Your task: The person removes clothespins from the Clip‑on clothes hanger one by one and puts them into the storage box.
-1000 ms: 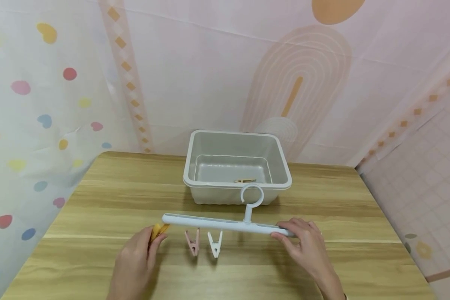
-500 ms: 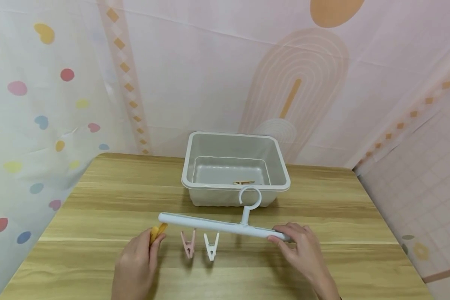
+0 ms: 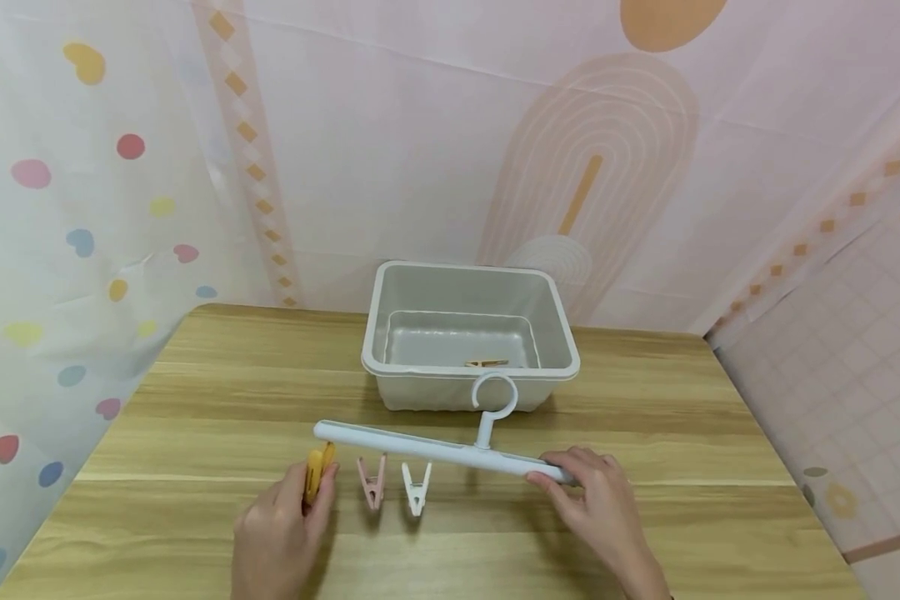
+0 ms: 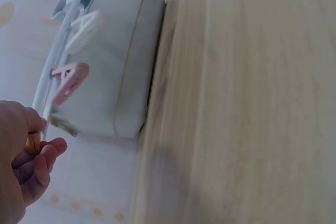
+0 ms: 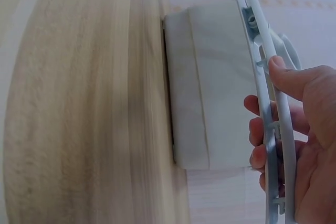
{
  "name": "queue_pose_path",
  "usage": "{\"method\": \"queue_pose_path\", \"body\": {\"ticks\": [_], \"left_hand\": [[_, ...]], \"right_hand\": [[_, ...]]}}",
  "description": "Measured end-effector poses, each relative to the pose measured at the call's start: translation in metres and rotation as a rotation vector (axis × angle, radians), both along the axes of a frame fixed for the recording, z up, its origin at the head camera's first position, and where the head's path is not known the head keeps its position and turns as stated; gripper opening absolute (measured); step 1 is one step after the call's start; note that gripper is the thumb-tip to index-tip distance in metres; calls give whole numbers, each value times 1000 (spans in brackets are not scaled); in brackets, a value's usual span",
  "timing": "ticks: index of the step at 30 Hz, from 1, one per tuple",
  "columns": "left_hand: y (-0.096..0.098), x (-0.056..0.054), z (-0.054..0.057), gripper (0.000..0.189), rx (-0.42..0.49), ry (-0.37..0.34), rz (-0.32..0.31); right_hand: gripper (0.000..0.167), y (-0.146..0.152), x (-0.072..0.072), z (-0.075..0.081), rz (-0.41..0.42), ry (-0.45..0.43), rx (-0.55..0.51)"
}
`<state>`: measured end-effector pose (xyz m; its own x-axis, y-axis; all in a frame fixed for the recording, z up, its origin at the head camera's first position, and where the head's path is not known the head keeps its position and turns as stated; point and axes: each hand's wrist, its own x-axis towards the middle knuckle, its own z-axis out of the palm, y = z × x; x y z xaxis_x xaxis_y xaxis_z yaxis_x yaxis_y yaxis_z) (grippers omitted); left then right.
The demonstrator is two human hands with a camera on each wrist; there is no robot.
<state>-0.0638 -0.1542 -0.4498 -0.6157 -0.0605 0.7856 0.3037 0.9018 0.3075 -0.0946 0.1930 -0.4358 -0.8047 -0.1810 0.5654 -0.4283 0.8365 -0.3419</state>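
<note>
A light-blue hanger with a round hook is held above the table, its left end higher than its right in the head view. My right hand grips its right end, fingers wrapped around both bars in the right wrist view. A pink clip and a white clip hang from the hanger. My left hand pinches a yellow clip just below the hanger's left end. In the left wrist view the fingers mostly hide this clip.
A grey plastic bin stands behind the hanger at the table's back, with an orange-brown clip inside. The hanger's hook overlaps the bin's front in the head view. Patterned curtains border the wooden table.
The hanger has tilted more and shifted slightly left with its two clips. My left hand has turned the yellow clip more upright, and it shows lower against the hanger's end.
</note>
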Motion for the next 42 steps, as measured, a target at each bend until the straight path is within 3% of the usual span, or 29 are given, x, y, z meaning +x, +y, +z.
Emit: {"method": "queue_pose_path", "body": {"ticks": [4,8,14,16,18,22,24,26,29,34,39,42], "left_hand": [[1,-1,-1,52,-9,-5,8],[2,-1,2,35,-6,-31,9],[6,-1,6,35,105,-110,15],[9,-1,8,32,216,-177,10],[14,1,13,25,401,-298,-20],[17,2,20,23,938,-569,-125],[15,1,21,26,1149,-638,-193],[12,0,19,26,1290,-679,-257],[8,0,15,28,1413,-715,-352],[4,1,11,30,1528,-757,-486],[-1,1,10,32,1591,-820,-583],[-7,0,8,33,1599,-894,-651]], "right_hand": [[25,-3,0,0,0,14,3],[26,-5,1,0,2,35,6],[27,-7,3,1,-13,53,28],[26,-7,4,1,-19,54,26],[26,-6,4,0,-22,57,17],[26,-4,5,-3,-19,58,-12],[25,-3,5,-4,-17,54,-23],[24,-3,5,-5,-16,44,-30],[23,-2,6,-7,-12,28,-44],[23,0,6,-7,4,18,-65],[23,4,4,-6,25,17,-89],[24,8,2,-4,45,22,-109]]}}
